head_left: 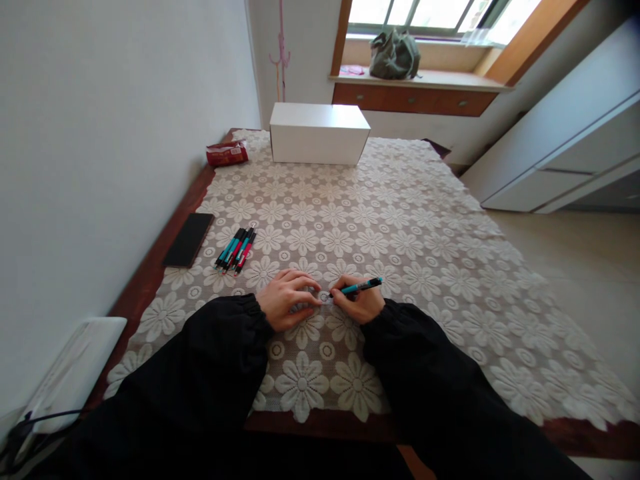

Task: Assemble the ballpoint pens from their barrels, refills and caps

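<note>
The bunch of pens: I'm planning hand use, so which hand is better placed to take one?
Probably the left hand: it is nearer the bunch of pens and looks free, whereas the right hand, farther off, already grips a separate pen.

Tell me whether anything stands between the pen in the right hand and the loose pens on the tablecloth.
Yes: the left hand lies between the right hand's pen and the loose pens, its far edge crossing the straight line. Beyond that hand, only tablecloth shows.
</note>
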Demonstrator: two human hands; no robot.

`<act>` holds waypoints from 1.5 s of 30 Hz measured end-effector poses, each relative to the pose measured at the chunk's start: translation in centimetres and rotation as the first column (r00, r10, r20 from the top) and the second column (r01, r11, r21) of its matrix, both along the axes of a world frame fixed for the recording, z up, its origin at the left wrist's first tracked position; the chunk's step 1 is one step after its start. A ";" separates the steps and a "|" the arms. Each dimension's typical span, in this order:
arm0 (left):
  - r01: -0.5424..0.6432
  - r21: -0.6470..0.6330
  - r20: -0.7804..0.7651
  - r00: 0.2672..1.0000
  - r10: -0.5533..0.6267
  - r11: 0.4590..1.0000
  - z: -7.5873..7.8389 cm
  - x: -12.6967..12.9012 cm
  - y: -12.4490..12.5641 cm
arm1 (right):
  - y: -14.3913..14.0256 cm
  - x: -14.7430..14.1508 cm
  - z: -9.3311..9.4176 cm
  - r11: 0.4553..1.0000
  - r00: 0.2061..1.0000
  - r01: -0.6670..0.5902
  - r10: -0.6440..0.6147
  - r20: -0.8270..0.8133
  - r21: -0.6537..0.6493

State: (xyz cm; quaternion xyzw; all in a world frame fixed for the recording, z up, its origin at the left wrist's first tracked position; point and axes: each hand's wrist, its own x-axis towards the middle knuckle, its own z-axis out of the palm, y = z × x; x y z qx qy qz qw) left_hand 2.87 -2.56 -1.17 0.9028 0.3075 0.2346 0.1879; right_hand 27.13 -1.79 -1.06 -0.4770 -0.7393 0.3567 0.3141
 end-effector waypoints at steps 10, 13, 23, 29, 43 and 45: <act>-0.003 0.011 0.006 1.000 0.003 1.000 0.0 0.0 0.0 | 0.0 0.0 0.2 1.000 1.000 -0.002 0.002 0.005 0.001; 0.000 0.014 0.007 1.000 0.000 1.000 0.1 0.1 0.0 | 0.0 0.0 0.1 1.000 1.000 -0.005 0.004 -0.014 -0.022; 0.006 0.008 -0.002 1.000 -0.006 1.000 -0.1 0.0 0.1 | 0.0 0.1 0.2 0.999 0.999 -0.031 0.030 -0.036 -0.038; 0.008 -0.002 -0.010 1.000 -0.008 1.000 0.0 0.0 0.1 | -0.1 0.1 0.0 0.997 0.998 -0.063 0.062 -0.016 -0.054; -0.129 0.008 0.053 0.990 0.128 0.992 0.9 0.1 0.0 | -0.1 0.4 0.5 0.947 0.914 -0.118 -0.015 -0.406 -0.299; -0.194 0.005 0.089 0.977 0.193 0.981 1.3 0.1 -0.1 | 0.0 0.5 0.6 0.904 0.862 -0.221 0.005 -0.507 -0.366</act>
